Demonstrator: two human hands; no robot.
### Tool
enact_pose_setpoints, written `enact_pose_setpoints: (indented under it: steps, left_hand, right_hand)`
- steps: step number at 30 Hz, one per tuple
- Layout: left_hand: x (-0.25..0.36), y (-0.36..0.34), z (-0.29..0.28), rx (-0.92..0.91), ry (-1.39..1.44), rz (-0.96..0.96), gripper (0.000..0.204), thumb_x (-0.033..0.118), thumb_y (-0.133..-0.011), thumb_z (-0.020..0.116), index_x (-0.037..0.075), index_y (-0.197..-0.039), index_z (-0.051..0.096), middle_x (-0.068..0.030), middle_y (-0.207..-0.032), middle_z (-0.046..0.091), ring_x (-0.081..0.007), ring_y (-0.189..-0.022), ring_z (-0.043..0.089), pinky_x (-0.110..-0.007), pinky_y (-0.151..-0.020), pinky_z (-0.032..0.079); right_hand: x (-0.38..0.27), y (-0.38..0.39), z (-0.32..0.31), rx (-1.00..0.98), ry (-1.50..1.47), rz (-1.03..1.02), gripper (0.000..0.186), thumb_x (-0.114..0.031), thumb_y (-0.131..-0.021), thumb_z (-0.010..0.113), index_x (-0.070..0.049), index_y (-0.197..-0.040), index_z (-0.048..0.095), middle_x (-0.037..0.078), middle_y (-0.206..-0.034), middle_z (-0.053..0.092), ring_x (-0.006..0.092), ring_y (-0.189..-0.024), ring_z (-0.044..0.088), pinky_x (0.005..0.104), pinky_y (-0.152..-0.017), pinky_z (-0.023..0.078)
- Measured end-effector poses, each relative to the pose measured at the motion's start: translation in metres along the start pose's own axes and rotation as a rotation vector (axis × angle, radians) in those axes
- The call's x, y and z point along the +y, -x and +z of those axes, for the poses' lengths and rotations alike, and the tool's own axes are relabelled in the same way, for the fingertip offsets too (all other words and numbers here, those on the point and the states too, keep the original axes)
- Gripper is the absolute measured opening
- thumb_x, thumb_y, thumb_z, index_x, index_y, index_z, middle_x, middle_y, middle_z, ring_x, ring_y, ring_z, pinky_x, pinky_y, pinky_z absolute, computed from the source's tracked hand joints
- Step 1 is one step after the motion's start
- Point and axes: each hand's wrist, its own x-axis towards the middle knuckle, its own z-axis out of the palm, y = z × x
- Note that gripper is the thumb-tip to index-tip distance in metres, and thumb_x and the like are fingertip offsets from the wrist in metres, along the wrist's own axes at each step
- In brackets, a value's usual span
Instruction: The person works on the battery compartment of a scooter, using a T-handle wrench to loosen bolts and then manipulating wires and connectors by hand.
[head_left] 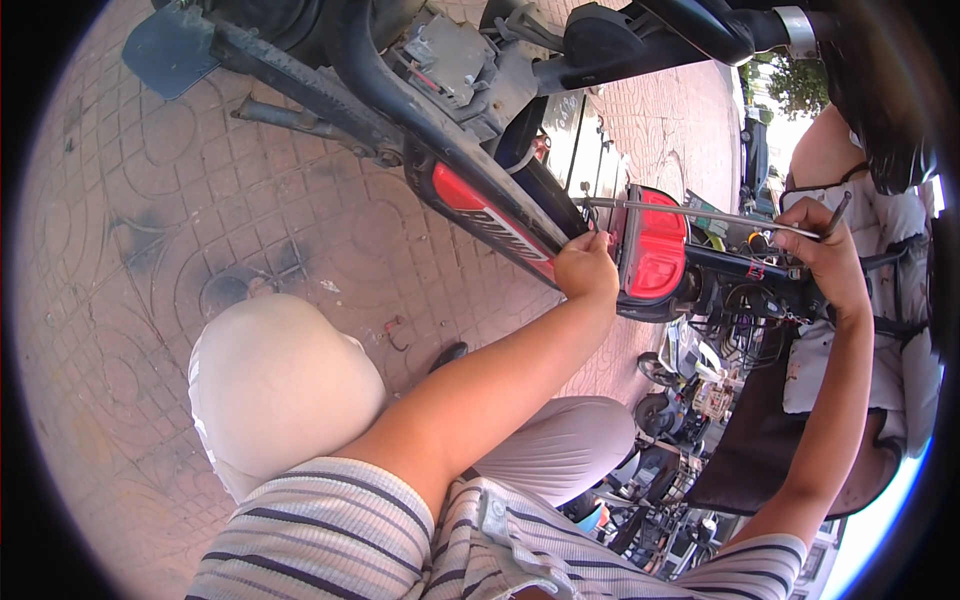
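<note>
Metal rod [700, 213] gripped by right hand [824, 250] | left hand [585, 268]: fingers curled, hold unclear | far basket [714, 400]: contents indistinct

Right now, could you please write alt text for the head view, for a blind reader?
A person's right grip holds a long metal rod across a scooter with red panels; the left grip is near the rod's far end. Patterned paving lies at left.

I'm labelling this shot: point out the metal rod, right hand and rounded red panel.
Metal rod [700, 212], head view: midway along shaft.
Right hand [828, 256], head view: its middle.
Rounded red panel [657, 263], head view: front face.
</note>
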Motion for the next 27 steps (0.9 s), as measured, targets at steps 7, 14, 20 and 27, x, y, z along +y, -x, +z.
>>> enact_pose_setpoints:
  steps: [7,14,20,27]
  left_hand:
    - [0.0,0.006,0.005,0.018,0.061,-0.029,0.011,0.009,-0.091,0.068,-0.002,-0.092,0.071,0.0012,-0.066,0.057,-0.0071,-0.051,0.046,-0.025,-0.046,0.035]
    - [-0.001,0.007,0.005,0.016,0.026,-0.029,0.011,0.009,-0.091,0.068,-0.002,-0.09,0.071,0.0002,-0.068,0.06,-0.0072,-0.054,0.049,-0.024,-0.048,0.037]
    - [-0.006,0.005,0.008,0.033,0.083,-0.021,0.011,0.008,-0.092,0.067,-0.002,-0.088,0.07,-0.0004,-0.072,0.063,-0.007,-0.058,0.051,-0.024,-0.051,0.04]
    - [-0.003,0.019,0.008,-0.003,0.067,0.005,0.022,0.011,-0.091,0.067,-0.005,-0.106,0.066,-0.0165,-0.099,0.072,-0.0224,-0.087,0.069,-0.031,-0.08,0.053]
  right_hand:
    - [-0.011,-0.013,-0.017,-0.034,0.298,-0.217,0.018,-0.001,-0.082,0.075,0.0,-0.097,0.067,0.002,-0.087,0.065,0.0103,-0.086,0.062,0.0242,-0.076,0.046]
    - [-0.014,0.01,-0.005,-0.044,0.23,-0.069,0.017,0.001,-0.082,0.074,0.0,-0.097,0.065,0.002,-0.089,0.065,0.0097,-0.083,0.061,0.024,-0.076,0.046]
    - [-0.006,0.02,0.004,-0.064,0.033,0.102,0.016,-0.002,-0.083,0.076,-0.002,-0.093,0.063,-0.002,-0.084,0.063,0.0028,-0.075,0.053,0.0189,-0.066,0.039]
    - [-0.022,0.0,-0.011,-0.14,0.065,0.123,0.014,0.0,-0.083,0.075,-0.003,-0.093,0.065,-0.002,-0.084,0.064,0.0044,-0.078,0.055,0.0207,-0.067,0.041]
